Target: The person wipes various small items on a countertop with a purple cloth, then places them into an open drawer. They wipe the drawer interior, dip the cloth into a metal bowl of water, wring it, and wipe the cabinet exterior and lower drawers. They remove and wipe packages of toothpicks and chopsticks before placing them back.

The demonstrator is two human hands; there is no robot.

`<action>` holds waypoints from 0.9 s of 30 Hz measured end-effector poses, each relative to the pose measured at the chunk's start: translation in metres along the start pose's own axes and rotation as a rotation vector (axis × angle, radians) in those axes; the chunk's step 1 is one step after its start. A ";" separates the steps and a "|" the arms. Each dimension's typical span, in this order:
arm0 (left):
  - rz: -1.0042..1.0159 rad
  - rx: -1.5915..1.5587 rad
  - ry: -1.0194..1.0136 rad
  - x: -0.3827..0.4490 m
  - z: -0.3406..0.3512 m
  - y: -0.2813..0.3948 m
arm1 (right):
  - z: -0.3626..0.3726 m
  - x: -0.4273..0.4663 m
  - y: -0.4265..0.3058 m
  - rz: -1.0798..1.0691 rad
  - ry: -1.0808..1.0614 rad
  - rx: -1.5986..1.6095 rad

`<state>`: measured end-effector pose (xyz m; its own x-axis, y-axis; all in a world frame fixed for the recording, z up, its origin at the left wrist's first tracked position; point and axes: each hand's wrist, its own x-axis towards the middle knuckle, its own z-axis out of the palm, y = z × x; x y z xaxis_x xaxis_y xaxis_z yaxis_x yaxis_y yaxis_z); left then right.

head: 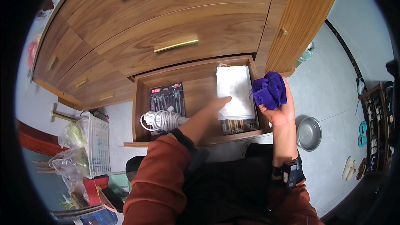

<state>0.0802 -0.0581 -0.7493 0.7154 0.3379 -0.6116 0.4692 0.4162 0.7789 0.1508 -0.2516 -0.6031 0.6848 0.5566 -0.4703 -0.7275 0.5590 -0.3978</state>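
In my right hand (pixel 282 112) is a crumpled purple cloth (pixel 270 90), held over the right edge of an open wooden drawer (pixel 200 81). My left hand (pixel 218 106) is slightly blurred, reaching into the drawer with its thumb side by a stack of white papers (pixel 234 82); whether it touches them I cannot tell. Under the papers, a dark packet with yellowish stripes (pixel 239 126) shows. At the drawer's left lie a blister-card pack of dark tools (pixel 167 95) and a white power strip with its coiled cord (pixel 164 119).
Closed drawers (pixel 187 25) rise above the open one, and a wooden cabinet door (pixel 300 22) stands out at right. A metal basin (pixel 309 133) sits on the floor. Bagged vegetables and a white plastic basket (pixel 99 145) are at left, a shoe rack (pixel 372 128) far right.
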 end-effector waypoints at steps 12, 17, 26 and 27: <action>-0.142 -0.106 -0.221 0.031 -0.001 -0.008 | 0.007 0.010 -0.002 -0.006 -0.036 -0.018; -0.179 -0.069 -0.144 0.011 0.002 0.014 | 0.017 0.010 -0.005 0.016 -0.022 0.016; -0.236 -0.034 -0.192 -0.011 0.002 0.037 | 0.033 0.008 -0.005 0.038 -0.005 0.011; -0.248 -0.041 -0.193 -0.013 0.004 0.039 | 0.034 0.008 -0.005 0.020 0.033 -0.010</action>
<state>0.0911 -0.0492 -0.7103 0.6687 0.0575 -0.7413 0.6229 0.5011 0.6008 0.1614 -0.2297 -0.5778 0.6683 0.5469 -0.5043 -0.7417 0.5418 -0.3954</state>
